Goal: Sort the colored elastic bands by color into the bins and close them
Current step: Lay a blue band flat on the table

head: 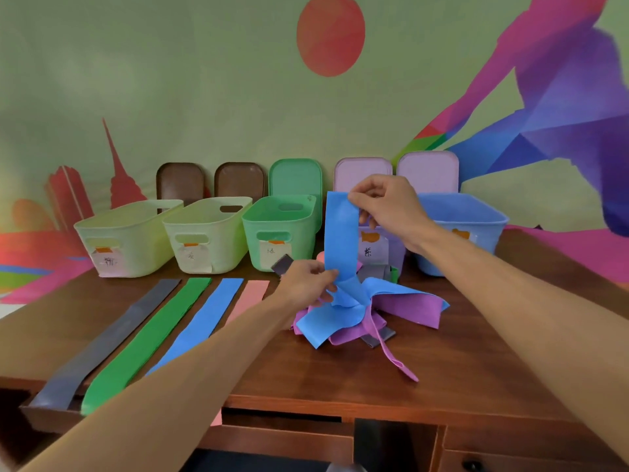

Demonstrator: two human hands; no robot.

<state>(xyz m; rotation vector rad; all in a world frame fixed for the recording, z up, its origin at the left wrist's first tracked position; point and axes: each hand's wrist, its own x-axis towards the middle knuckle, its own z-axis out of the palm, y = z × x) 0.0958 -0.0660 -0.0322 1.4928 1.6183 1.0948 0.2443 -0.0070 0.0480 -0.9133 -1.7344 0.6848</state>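
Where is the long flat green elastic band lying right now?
In the head view the green band lies flat on the left of the wooden table, between a dark grey band and a flat blue band.

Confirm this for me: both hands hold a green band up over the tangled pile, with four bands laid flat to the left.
Wrong colour. The head view shows the left hand and right hand holding a blue band over the tangled pile; the four flat bands do lie to its left.
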